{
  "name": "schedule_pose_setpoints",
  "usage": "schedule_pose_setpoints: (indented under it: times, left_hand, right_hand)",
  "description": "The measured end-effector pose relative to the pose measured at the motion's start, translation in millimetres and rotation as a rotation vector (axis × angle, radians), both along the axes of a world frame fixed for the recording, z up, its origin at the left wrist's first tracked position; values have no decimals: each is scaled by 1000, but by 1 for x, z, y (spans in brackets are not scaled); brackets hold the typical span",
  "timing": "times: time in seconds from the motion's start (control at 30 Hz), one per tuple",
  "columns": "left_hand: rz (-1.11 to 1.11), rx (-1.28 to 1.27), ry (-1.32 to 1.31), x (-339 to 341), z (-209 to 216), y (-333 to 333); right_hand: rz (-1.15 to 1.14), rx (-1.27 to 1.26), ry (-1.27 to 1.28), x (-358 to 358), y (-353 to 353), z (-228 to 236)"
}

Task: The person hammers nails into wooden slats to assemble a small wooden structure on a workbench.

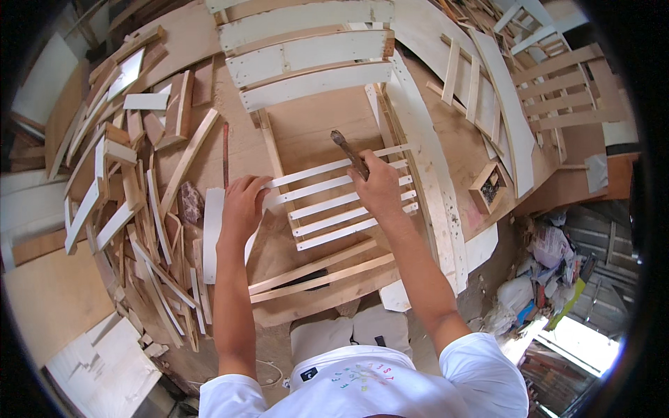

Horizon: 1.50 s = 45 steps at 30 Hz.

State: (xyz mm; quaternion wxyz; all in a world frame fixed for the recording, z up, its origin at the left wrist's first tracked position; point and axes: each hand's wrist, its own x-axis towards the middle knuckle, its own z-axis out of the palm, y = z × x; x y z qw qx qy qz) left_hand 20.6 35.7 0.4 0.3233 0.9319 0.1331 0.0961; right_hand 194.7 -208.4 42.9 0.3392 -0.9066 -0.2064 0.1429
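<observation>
I'm watching the slatted frame of slim, white-faced wooden strips across pale rails (334, 235), and it's lying flat in the centre of the frame. I'm judging it light for its width: the slats are looking stiff along their length but thin enough to flex or split near the ends, and their smooth faces are probably offering little grip. I'd be taking hold by the pale wooden side rail (272, 146), keeping the palms off the middle of the slats.

The bare left hand (242, 209) is resting with bent fingers at the left end of the uppermost slat; I can't tell whether it's pinching or just steadying. The bare right hand (380, 184) is gripping a dark, worn, hammer-like tool (350, 153) over that same slat, its head pointing to the upper left.

Further out, two loose, pale wooden strips (317, 266) are lying just below the frame, on the brown wooden worktop (313, 125). A broad-slatted white wooden panel (306, 63) is filling the top centre, a jumble of wood offcuts (191, 157) is crowding the left, and a small square wooden box (477, 200) is sitting at right, holding dark little bits.
</observation>
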Motion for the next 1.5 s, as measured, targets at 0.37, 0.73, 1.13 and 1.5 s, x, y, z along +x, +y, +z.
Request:
schedule_pose_setpoints:
  times: [0.37,0.73,1.13,1.5]
  left_hand:
    - [-8,93,9,9,-3,-9]
    - [63,61,-6,12,-5,-13]
    - [115,141,-61,10,-10,-20]
    - [83,204,35,14,0,-24]
  right_hand:
    - [-96,93,41,-3,-1,-12]
    - [-103,57,63,0,-2,-14]
    - [-101,74,57,-7,-4,-6]
    - [-310,56,199,-119,-132,51]
